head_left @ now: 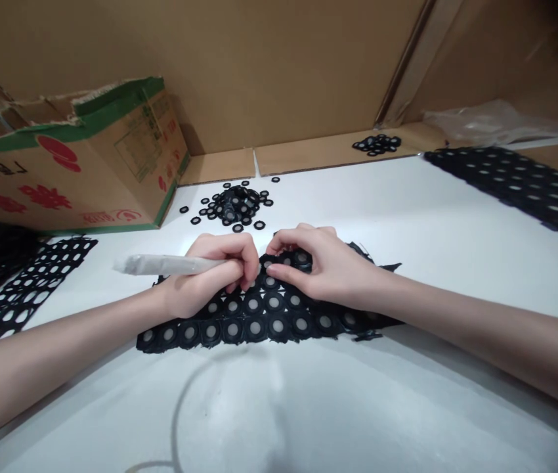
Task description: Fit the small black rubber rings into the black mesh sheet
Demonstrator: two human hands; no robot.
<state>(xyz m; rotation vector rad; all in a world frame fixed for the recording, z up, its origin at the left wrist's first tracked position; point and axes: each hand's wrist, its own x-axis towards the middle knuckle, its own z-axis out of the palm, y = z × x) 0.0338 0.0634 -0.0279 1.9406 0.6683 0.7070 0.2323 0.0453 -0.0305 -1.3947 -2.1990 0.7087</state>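
Observation:
A black rubber sheet of round rings with pale centres lies on the white table in front of me. My left hand is closed around a whitish wrapped stick tool, whose tip meets the sheet's upper edge. My right hand rests on the sheet's upper part, fingers curled and pressing down on the rings beside the tool tip. Behind the hands lies a pile of loose black rings.
A green-edged cardboard box stands at the left. An emptied black sheet with holes lies at the left edge. Another full black sheet sits at the right, a second small ring pile behind, crumpled clear plastic beyond. Cardboard walls surround the table.

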